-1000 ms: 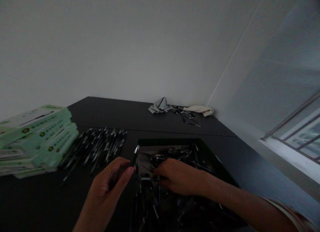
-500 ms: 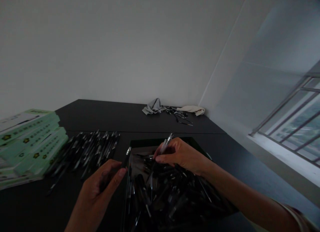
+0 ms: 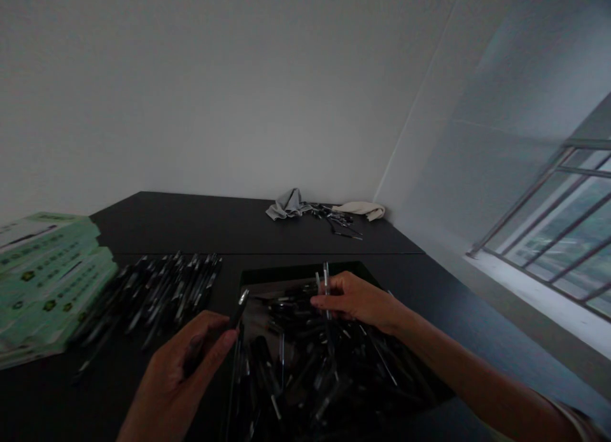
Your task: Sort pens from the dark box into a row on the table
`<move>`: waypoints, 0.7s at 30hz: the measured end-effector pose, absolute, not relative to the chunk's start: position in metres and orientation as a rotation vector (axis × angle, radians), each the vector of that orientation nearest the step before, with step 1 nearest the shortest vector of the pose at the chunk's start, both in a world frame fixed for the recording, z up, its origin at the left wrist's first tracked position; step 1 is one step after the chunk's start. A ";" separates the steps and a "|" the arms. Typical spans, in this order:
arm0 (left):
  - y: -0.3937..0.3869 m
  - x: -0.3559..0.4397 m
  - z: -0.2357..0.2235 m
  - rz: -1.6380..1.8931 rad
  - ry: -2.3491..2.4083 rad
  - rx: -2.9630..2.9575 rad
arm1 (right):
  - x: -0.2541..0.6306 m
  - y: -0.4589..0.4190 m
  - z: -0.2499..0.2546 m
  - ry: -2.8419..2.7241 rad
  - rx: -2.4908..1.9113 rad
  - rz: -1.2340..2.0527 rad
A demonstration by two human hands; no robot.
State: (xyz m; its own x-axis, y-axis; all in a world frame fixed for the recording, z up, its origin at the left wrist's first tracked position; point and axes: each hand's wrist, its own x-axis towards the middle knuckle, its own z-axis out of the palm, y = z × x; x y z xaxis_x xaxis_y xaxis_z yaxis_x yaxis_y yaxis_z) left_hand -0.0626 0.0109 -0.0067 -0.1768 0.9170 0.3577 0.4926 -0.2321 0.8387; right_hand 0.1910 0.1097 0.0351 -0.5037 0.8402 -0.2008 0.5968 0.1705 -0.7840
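Note:
At the left rim of a dark tray, my left hand (image 3: 191, 359) pinches a black pen (image 3: 241, 305) between thumb and fingers, its silvery end pointing up. Over the tray (image 3: 277, 273), my right hand (image 3: 358, 300) is closed on a slim clear-and-dark pen (image 3: 326, 278) held nearly upright. A second thin clear piece stands beside that pen; whether it is separate I cannot tell. Under the right hand lies a jumble of loose dark pens (image 3: 315, 378) filling the tray, too dim to make out singly.
A row of black pens (image 3: 162, 292) lies on the black table (image 3: 200, 222) to the left, beside stacked green boxes (image 3: 52, 283). Farther back are a grey cloth (image 3: 287, 205), a small heap of pens (image 3: 338, 217) and a cream cloth (image 3: 363, 209). A barred window (image 3: 563, 219) is at right.
My right hand has shifted right over the tray, and its pen has turned from slanted to nearly upright. My left hand keeps its pen at the rim. The view has swung slightly right.

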 end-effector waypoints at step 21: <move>0.010 -0.065 -0.011 1.375 1.603 1.547 | 0.231 0.129 0.045 -3.006 -1.611 0.390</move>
State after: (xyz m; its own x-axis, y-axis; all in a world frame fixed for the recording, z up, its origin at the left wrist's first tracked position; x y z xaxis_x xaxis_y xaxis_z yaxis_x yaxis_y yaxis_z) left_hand -0.0648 0.0103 -0.0113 -0.2147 0.9378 0.2728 0.4125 -0.1661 0.8957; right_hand 0.2307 0.1289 0.0455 -0.5268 0.7720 -0.3557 0.8373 0.5435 -0.0604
